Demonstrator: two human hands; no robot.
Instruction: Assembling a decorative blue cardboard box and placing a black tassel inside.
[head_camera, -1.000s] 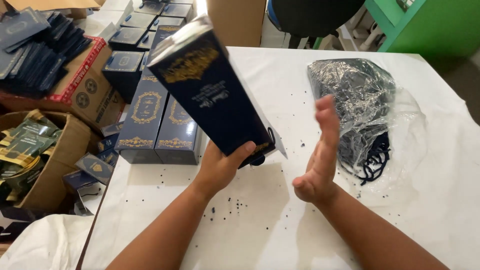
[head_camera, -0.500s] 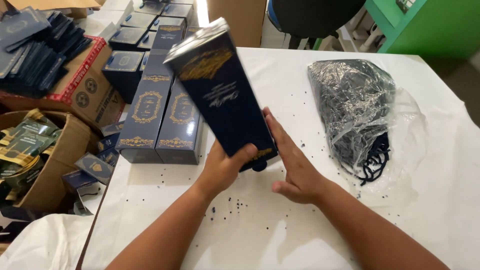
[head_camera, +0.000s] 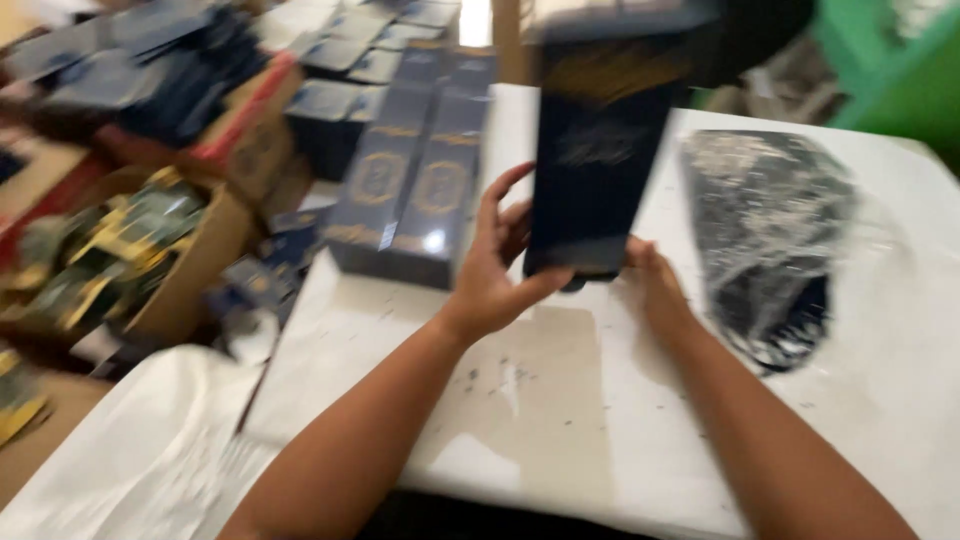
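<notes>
The white table (head_camera: 880, 400) fills the lower and right part of the frame; dark specks and a grey shadow patch mark its surface near the centre. The whole picture is blurred.

On the right of the frame lies a clear plastic bag (head_camera: 770, 240) of dark contents, flat on the table, near the right hand but apart from it.

At the left edge stands an open cardboard box (head_camera: 190, 270) holding green and gold packets. Above it, in the upper left, flat dark-blue cartons are piled on another box.

Two long dark-blue boxes with gold ornament (head_camera: 415, 190) lie side by side at the upper centre, at the table's left edge, just beside the left hand.

The tall dark box (head_camera: 600, 160) stands upright in the upper centre, above the table, its top cut by the frame edge — gold print shows faintly on its face.

The left hand (head_camera: 495, 270) grips the box's lower left corner, thumb under the bottom edge, fingers spread along the side. The right hand (head_camera: 655, 280) presses the lower right corner — its fingers are hidden behind the box, so their curl cannot be told.
</notes>
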